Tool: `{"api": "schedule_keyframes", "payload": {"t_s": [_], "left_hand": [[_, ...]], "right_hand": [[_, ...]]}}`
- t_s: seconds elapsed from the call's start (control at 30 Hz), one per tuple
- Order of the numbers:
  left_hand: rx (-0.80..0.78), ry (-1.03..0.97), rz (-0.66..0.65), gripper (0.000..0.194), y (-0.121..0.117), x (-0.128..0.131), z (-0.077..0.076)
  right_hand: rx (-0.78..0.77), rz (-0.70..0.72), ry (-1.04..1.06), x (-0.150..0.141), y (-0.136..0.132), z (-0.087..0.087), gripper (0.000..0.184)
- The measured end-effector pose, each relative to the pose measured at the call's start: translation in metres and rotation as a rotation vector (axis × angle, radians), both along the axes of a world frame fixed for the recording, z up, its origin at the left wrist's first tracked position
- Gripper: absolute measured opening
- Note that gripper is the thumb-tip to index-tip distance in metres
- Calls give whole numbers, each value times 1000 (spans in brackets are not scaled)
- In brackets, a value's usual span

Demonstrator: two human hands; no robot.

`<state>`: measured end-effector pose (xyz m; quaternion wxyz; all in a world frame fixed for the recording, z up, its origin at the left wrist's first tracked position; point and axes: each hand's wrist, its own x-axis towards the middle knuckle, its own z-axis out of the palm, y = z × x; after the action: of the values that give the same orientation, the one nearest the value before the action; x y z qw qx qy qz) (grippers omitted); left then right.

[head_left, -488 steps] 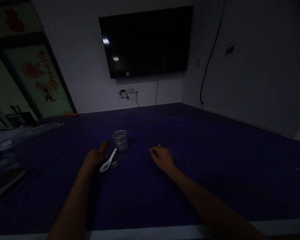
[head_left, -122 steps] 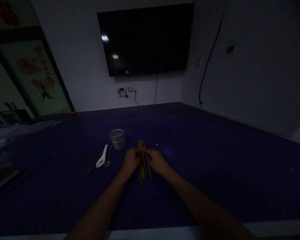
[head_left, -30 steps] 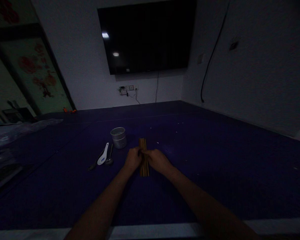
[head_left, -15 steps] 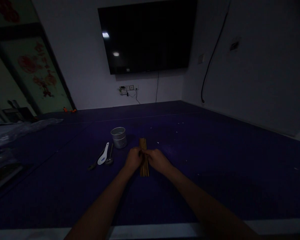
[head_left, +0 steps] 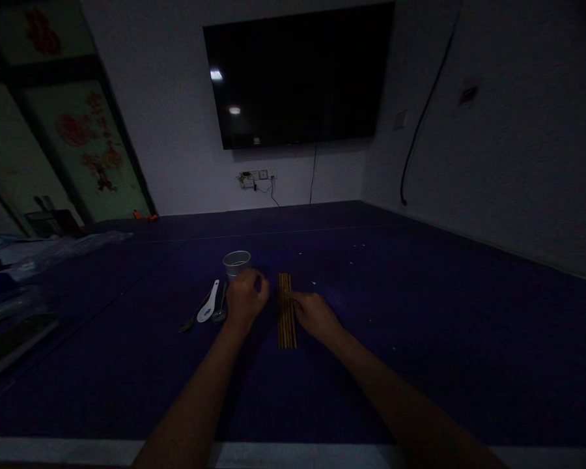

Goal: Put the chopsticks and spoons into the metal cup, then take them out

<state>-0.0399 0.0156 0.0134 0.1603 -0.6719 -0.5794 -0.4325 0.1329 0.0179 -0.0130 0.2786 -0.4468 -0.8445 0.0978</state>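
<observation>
A row of several wooden chopsticks lies side by side on the dark purple surface, pointing away from me. My right hand is closed at their right side, with its thumb and forefinger on the upper part of the row. To their left, apart from them, is my left hand, its fingers curled in; what they hold, if anything, is hidden. It partly covers a silver metal cup behind it. Just left of this hand lie a dark metal spoon, a white soup spoon and a fork.
Crumpled clear plastic and a dark tray-like object lie at the left. A large television hangs on the far wall above power sockets. Small white scraps dot the surface. The room is dim.
My left hand has moved left, off the chopsticks and in front of the cup. My right hand stays at the chopsticks. The whole view has shifted slightly.
</observation>
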Motion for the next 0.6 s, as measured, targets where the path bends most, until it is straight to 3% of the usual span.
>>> {"api": "schedule_keyframes", "payload": {"t_s": [0.1, 0.17, 0.23, 0.33, 0.4, 0.47, 0.6], "left_hand": [[155, -113, 264, 21, -3, -34, 17], [136, -216, 443, 24, -4, -58, 22], [-5, -240, 571, 28, -4, -78, 23], [-509, -223, 667, 30, -2, -96, 19], [-757, -242, 688, 40, -1, -100, 16], [-845, -242, 692, 49, 1, -99, 13], [-856, -199, 691, 58, 1, -97, 12]], "right_hand": [[20, -64, -1, 1, 0, 2, 42], [41, -89, -6, 1, 0, 2, 41], [51, -111, -20, 1, 0, 3, 38], [36, -113, -38, 1, -1, 4, 36], [21, -120, -50, 2, -2, 6, 34], [15, -134, -62, 2, -3, 7, 33], [23, -142, -60, 1, -4, 8, 33]]}}
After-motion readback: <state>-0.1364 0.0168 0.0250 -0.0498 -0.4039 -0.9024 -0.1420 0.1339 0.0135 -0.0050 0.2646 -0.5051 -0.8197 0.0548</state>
